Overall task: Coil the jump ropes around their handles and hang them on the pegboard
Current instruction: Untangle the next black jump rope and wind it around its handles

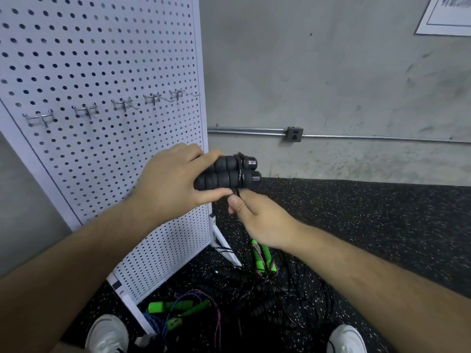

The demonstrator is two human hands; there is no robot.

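My left hand (pixel 173 179) grips a pair of black ribbed jump rope handles (pixel 229 173) held side by side, ends pointing right. A thin black rope is wound in a few turns around them near the right end. My right hand (pixel 257 217) is just below the handles and pinches the rope between thumb and fingers. The white pegboard (pixel 107 72) stands at the left, with a row of bare metal hooks (pixel 86 110) across it above my left hand.
On the speckled black floor mat (pixel 356 225) below lies a tangle of jump ropes: green handles (pixel 262 256), more green handles (pixel 165 307), black handles and cords (pixel 254 296). My white shoes (pixel 107 335) stand at the bottom. A grey wall with a conduit and outlet (pixel 294 134) is behind.
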